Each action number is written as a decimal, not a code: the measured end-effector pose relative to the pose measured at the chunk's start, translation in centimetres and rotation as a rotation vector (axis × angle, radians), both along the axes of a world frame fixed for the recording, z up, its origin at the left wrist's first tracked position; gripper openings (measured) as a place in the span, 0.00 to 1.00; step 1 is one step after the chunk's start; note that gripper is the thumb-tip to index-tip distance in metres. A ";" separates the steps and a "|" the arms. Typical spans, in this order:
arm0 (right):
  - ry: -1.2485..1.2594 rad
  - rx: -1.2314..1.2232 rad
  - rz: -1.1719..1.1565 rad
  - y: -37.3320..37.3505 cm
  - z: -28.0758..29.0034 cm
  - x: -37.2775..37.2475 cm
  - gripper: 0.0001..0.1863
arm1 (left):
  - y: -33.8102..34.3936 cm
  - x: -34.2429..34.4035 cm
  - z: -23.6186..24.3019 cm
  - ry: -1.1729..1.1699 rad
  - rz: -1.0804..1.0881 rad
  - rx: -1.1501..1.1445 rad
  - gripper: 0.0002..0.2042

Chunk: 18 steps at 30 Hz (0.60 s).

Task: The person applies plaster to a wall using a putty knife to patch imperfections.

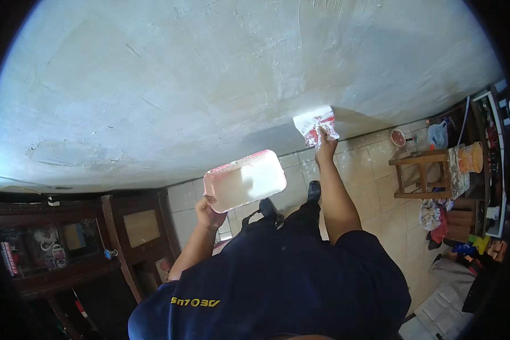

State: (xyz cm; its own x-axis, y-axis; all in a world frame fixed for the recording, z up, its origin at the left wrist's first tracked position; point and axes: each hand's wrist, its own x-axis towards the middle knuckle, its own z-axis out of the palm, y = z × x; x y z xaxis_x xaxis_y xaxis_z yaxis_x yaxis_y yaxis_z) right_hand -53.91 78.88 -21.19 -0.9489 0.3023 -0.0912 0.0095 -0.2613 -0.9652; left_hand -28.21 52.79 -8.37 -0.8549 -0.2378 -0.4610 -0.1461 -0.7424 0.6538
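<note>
My left hand [209, 213] grips the near left corner of a pinkish-red rectangular tray [211, 182]. White paste coats the tray's inside and rim. To the right, my right hand [326, 148] is closed round a broad, flat putty spreader [314, 123], red and smeared with white. The spreader's wide edge points up toward the wall [209, 73], low down near the floor; whether it touches the wall I cannot tell. Patches, ridges and streaks mark the grey-white wall surface.
A dark wooden cabinet [116, 215] with glass panes stands at the left. On the right are a wooden stool [419, 160], an orange bucket [470, 157], a small red-rimmed tub [398, 137] and a cluttered shelf. White spots dot the tiled floor [357, 164].
</note>
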 end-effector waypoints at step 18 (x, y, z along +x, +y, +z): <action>0.136 -0.094 0.263 -2.8 33.2 -0.3 0.08 | -2.7 2.1 -1.9 0.179 0.028 0.097 0.29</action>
State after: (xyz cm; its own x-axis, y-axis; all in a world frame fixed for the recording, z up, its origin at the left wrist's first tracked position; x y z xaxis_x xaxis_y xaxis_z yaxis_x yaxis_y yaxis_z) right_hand -54.20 76.12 12.05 -0.9988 0.0408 0.0256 -0.0384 -0.3554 -0.9339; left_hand -26.15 50.13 -10.26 -0.9190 -0.2245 -0.3242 -0.0124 -0.8052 0.5928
